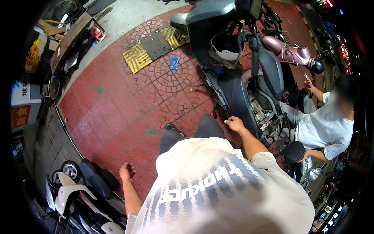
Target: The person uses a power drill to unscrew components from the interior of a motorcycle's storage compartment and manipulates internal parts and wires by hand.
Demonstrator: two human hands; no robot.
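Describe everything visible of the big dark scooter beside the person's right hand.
The dark scooter stands upright on red paving, with plastic-looking panels, front toward the picture's top. Its open body bares inner parts. A pale bowl-like thing sits ahead of these. The right hand is at its side; contact is unclear.

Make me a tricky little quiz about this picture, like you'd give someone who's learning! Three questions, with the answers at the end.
1. Left hand or right hand: which is nearer the dark scooter?
2. What colour is the small thing lying on the red tiles near the yellow-and-dark ramp?
3. True or false: the pink scooter is in the right half of the picture.

Key: 1. Right hand. 2. Blue. 3. True.
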